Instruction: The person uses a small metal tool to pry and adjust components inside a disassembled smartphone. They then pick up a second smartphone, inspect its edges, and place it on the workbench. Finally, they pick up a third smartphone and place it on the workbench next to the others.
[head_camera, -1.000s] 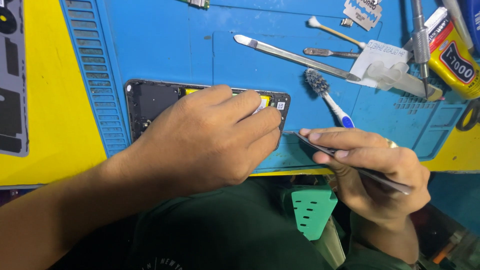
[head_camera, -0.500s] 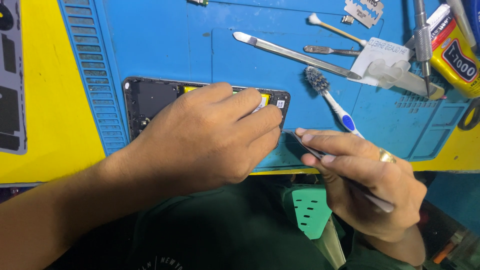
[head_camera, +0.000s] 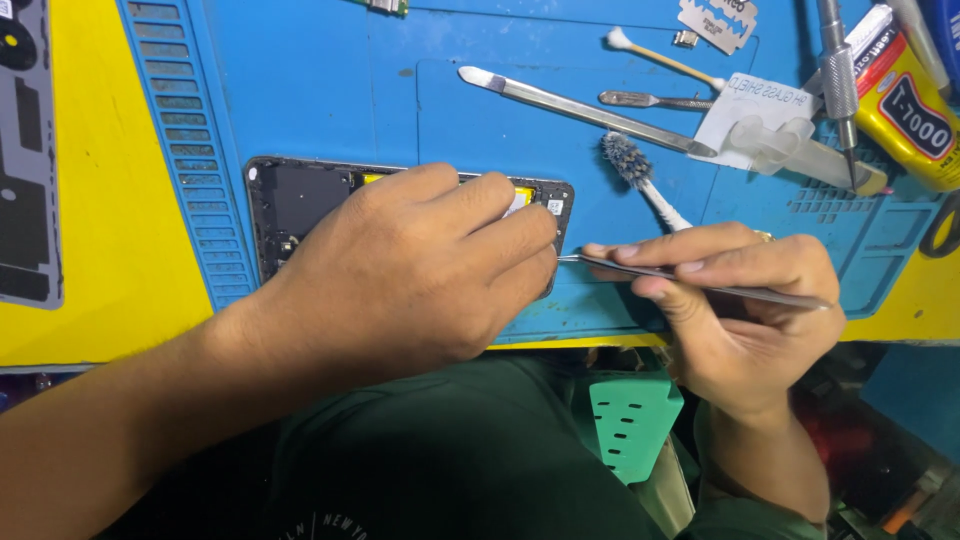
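Left hand (head_camera: 420, 275): lying palm-down over the opened phone (head_camera: 300, 205), fingers pressing its right end, clasping nothing.
Right hand (head_camera: 745, 300): pinching slim metal tweezers (head_camera: 700, 285) between thumb and fingers, tip touching the phone's right edge.
Opened phone: lying flat on the blue work mat (head_camera: 330, 90), back cover off, mostly covered.
Toothbrush (head_camera: 640, 175): lying at 1 o'clock from the phone, just beside the right hand.
Metal spatula (head_camera: 580, 105): resting at 12 o'clock from the toothbrush.
Glue tube (head_camera: 905, 100): sitting at 2 o'clock, well apart.
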